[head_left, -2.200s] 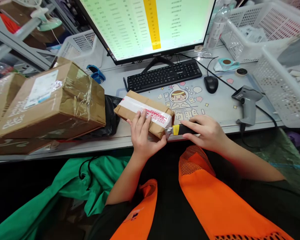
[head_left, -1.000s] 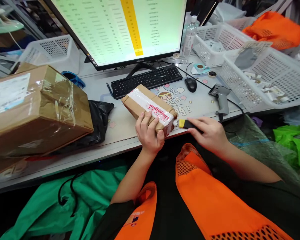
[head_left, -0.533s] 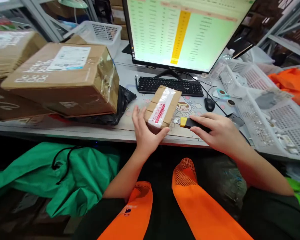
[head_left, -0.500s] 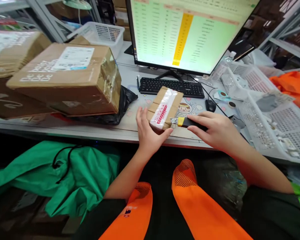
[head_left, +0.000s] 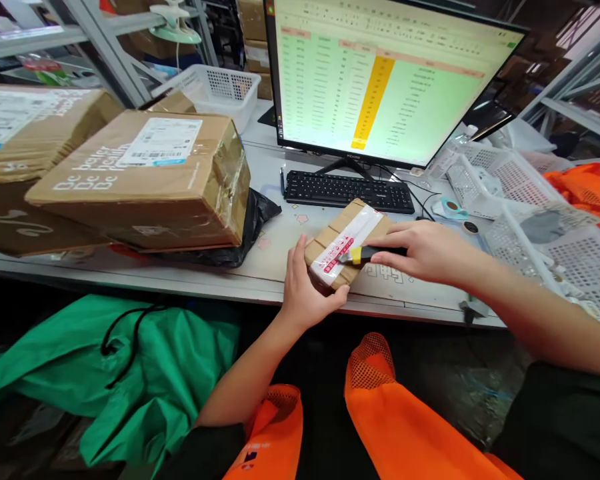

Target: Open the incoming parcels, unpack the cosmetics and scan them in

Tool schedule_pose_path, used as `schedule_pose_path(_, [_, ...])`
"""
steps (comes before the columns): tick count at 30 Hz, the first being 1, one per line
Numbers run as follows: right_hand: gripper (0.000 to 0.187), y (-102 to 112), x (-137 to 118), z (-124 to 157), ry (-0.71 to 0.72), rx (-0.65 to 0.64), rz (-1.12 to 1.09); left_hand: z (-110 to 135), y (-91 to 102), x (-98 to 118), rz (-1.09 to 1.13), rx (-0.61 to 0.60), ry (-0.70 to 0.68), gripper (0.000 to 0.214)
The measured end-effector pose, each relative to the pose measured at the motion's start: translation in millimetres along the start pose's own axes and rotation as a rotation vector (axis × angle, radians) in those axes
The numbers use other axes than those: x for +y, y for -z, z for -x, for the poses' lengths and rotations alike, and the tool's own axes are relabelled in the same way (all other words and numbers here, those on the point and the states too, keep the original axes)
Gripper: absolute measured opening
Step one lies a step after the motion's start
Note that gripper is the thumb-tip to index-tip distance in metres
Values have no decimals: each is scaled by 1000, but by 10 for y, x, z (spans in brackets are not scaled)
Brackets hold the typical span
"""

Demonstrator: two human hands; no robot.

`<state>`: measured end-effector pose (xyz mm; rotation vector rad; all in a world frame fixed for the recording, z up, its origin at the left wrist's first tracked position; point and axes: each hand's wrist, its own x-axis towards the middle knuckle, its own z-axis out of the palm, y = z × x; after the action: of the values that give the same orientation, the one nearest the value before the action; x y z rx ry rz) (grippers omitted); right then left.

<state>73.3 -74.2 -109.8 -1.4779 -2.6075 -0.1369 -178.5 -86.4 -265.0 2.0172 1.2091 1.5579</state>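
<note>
A small brown cardboard box (head_left: 330, 235) is held by my left hand (head_left: 305, 293), fingers along its left side and thumb at its near edge. Clear tape with a white and red printed strip runs along its top. My right hand (head_left: 423, 250) grips a box cutter (head_left: 380, 253) with a black handle and a yellow tip section. Its metal blade lies over the red print near the box's near end; whether it has gone through the tape I cannot tell. The box sits at the desk's front edge, tilted a little.
Two large cartons (head_left: 145, 180) stand on the left, one over a black plastic bag (head_left: 263, 217). Behind the small box are a keyboard (head_left: 347, 190) and a monitor (head_left: 380, 87). White baskets (head_left: 520, 247) with small items line the right. A green cloth bag (head_left: 170, 360) hangs below the desk's left.
The box cutter has moved left from the box's right near corner onto the printed tape. The small box has turned slightly clockwise. The camera view has shifted, so the desk appears lower.
</note>
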Motion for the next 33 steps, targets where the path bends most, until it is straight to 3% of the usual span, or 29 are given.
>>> schedule_pose_path(6, [49,-134,1484,125,-450,-43,-18,-69,115,-64,-32,-102,5,109])
schedule_pose_path(8, [54,-287,1787,314,-560,2,49,-148,228,-62,-32,-160,8,98])
schedule_pose_path(10, [50,-513,1859,531,-622,9,56,-293,356,-30,-49,-253,9,83])
schedule_pose_path(13, [38,-922,1628,773,-634,-43,-26,-667,434,76,-193,-406,-11,67])
schedule_pose_path(15, [34,-1139,1387,818,-620,-68,-93,-977,354,178,-351,-518,-31,70])
schedule_pose_path(17, [33,-1227,1154,767,-610,-61,-123,-1249,207,293,-484,-663,-57,73])
schedule_pose_path(19, [36,-1164,926,644,-582,55,-135,-1423,65,413,-558,-784,-119,69])
schedule_pose_path(21, [40,-998,666,481,-465,291,-186,-1487,-26,523,-646,-862,-199,66])
schedule_pose_path(23, [38,-820,370,301,-233,465,-253,-1495,-58,599,-775,-908,-267,67])
schedule_pose_path(25, [36,-710,91,125,-10,462,-248,-1532,-40,620,-849,-965,-311,66])
schedule_pose_path(29, [26,-754,-181,-115,119,412,-120,-1843,77,474,-583,-1052,-236,54])
schedule_pose_path(33, [30,-926,-105,-143,155,476,-94,-2093,142,179,-269,-1041,24,54])
